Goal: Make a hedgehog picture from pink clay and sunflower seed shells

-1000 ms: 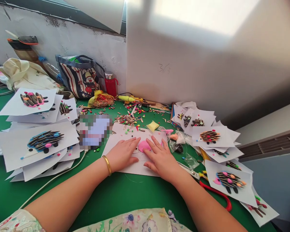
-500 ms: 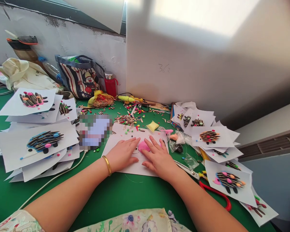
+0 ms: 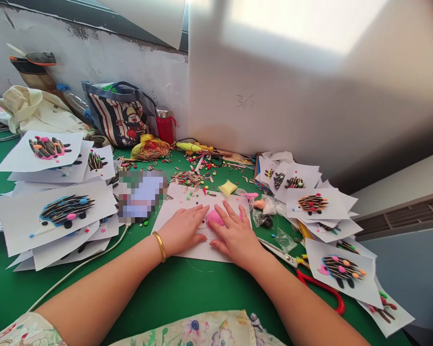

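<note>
A white sheet of paper (image 3: pixel 180 199) lies on the green table (image 3: pixel 173 293) in front of me, with a flat lump of pink clay (image 3: pixel 214 217) on it. My left hand (image 3: pixel 182 229), with a gold bangle at the wrist, lies flat on the sheet just left of the clay, fingers stretched out. My right hand (image 3: pixel 235 235) rests with spread fingers over the right part of the clay and presses on it. Neither hand holds anything.
Stacks of paper sheets with seed-and-clay hedgehogs lie at the left (image 3: pixel 57 211) and right (image 3: pixel 321 204). Red-handled scissors (image 3: pixel 310 283) lie right of my right arm. A striped bag (image 3: pixel 119 115), a red flask (image 3: pixel 165 125), scattered seeds (image 3: pixel 189 178), yellow clay (image 3: pixel 227 187) and a white cable (image 3: pixel 86 262) surround the sheet.
My right hand has slid a little to the left over the pink clay. My left hand has stayed in place.
</note>
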`<state>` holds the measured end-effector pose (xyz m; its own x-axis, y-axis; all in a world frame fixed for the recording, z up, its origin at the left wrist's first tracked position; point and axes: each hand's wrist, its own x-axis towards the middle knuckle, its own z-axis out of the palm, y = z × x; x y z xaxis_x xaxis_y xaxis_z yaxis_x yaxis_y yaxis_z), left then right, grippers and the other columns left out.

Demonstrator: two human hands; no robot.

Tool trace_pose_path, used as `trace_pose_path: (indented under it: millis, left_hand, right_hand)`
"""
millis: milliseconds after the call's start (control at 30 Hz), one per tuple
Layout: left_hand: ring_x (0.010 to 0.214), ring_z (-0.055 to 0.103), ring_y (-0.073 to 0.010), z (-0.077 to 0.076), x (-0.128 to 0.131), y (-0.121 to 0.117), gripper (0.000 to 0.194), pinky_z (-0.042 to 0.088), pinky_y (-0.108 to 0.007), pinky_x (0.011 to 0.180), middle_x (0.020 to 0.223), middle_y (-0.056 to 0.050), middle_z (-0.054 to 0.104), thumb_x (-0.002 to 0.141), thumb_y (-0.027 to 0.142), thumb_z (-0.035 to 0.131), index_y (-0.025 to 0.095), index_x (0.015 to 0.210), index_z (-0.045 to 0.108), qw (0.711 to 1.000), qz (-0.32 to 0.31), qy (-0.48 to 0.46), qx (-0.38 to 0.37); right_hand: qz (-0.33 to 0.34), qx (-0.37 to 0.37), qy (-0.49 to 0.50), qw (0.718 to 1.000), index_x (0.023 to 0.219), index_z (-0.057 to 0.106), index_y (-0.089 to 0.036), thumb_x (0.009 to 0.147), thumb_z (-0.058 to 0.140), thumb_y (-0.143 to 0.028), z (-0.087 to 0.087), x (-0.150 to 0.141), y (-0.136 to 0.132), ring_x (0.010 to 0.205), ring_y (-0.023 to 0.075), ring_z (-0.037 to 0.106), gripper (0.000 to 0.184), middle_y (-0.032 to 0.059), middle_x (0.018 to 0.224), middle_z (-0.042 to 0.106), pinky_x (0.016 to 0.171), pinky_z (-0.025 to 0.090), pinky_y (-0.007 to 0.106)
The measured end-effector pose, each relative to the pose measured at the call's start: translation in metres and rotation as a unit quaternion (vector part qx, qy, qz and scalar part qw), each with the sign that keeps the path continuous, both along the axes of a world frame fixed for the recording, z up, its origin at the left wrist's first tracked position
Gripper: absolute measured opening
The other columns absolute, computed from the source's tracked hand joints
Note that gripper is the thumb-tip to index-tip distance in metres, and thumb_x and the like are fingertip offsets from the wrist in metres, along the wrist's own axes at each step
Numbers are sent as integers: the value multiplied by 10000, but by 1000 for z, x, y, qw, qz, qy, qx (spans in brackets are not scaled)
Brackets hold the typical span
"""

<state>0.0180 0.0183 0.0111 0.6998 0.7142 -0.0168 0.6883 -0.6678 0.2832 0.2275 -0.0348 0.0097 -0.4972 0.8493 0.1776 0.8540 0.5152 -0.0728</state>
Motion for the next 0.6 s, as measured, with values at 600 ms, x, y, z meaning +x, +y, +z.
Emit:
trace_pose_path:
  millis: [600]
  left_hand:
    - [1374, 408, -280, -1, 1, 0, 721, 380, -442, 1077, 1487, -158, 433, 839, 393, 650, 162, 1447, 338, 1000, 5, -7, 1]
  right_hand:
    - [-9, 0, 3, 1000, 1320, 565, -236, 906, 492, -594, -9, -7, 9, 1475, 310, 159, 552, 108, 1559, 314, 1156, 55, 627]
